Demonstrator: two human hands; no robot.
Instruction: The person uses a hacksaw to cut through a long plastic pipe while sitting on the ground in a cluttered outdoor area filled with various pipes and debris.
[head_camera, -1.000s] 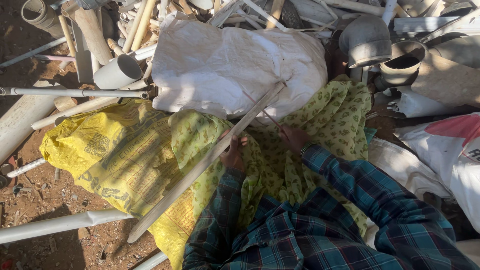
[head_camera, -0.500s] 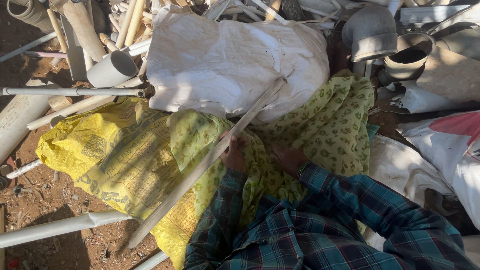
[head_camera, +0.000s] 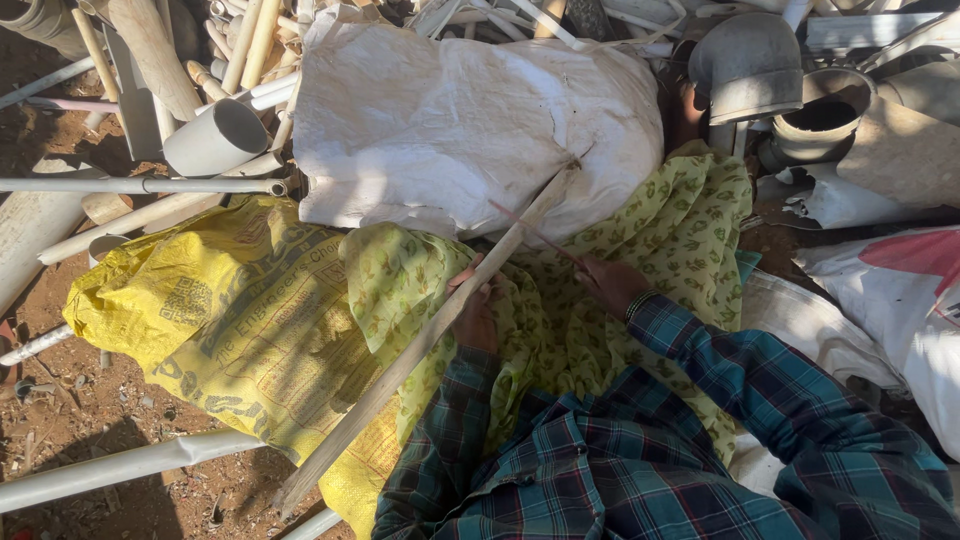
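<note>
One camera only, worn on the person's head, looks almost straight down from close above the lap, so the plaid sleeves fill the frame from 4 to 7 o'clock. The left hand (head_camera: 478, 312) and right hand (head_camera: 612, 285) sit just below centre, near the lens, with the long pale stick (head_camera: 420, 345) running from 7 o'clock up toward 1 o'clock. Farther out lie the white sack (head_camera: 450, 120) at 12 o'clock, the yellow sack (head_camera: 210, 320) at 9 o'clock, and bare dirt ground (head_camera: 60, 410) at 8 o'clock.
</note>
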